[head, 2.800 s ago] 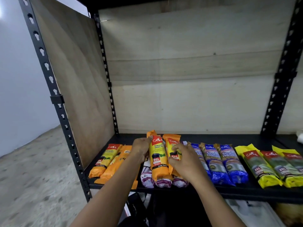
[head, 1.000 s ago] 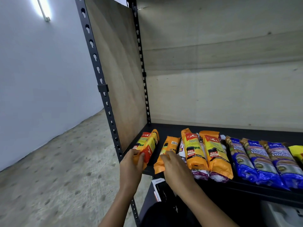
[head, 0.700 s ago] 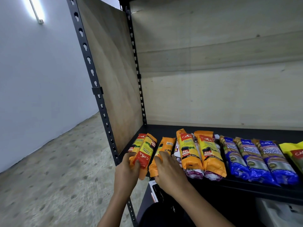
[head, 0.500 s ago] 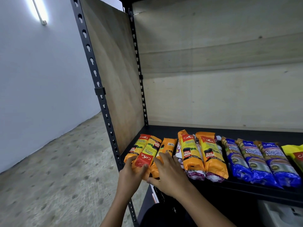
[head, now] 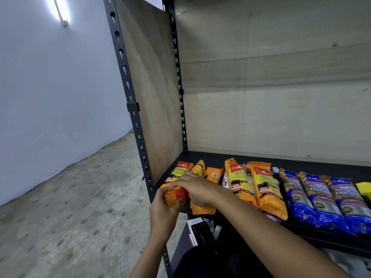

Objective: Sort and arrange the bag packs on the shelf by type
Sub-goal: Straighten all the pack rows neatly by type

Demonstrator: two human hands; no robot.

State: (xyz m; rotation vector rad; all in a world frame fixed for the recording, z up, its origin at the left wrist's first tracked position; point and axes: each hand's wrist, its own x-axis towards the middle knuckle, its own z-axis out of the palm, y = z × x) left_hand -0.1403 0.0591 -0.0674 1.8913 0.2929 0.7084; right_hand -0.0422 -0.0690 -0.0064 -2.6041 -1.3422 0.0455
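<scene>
Bag packs lie in a row along the front of the black shelf (head: 301,165), lengthwise, their ends pointing toward me. At the far left sit the orange packs (head: 181,170), hard against the wooden side panel (head: 152,93). My left hand (head: 163,212) is closed around the near end of one orange pack (head: 174,196), fingers curled over its wrapper at the shelf's front edge. My right hand (head: 197,190) lies flat across the same cluster with fingers stretched out to the left, pressing on the packs and gripping nothing that I can see. Beside it, two more orange packs (head: 253,187) rest on top of white-and-purple packs (head: 272,215), whose ends peek out underneath. Next to the right come three blue packs (head: 321,199) side by side, touching each other. A yellow pack (head: 364,187) shows at the right edge of view, just beside the blue ones.
</scene>
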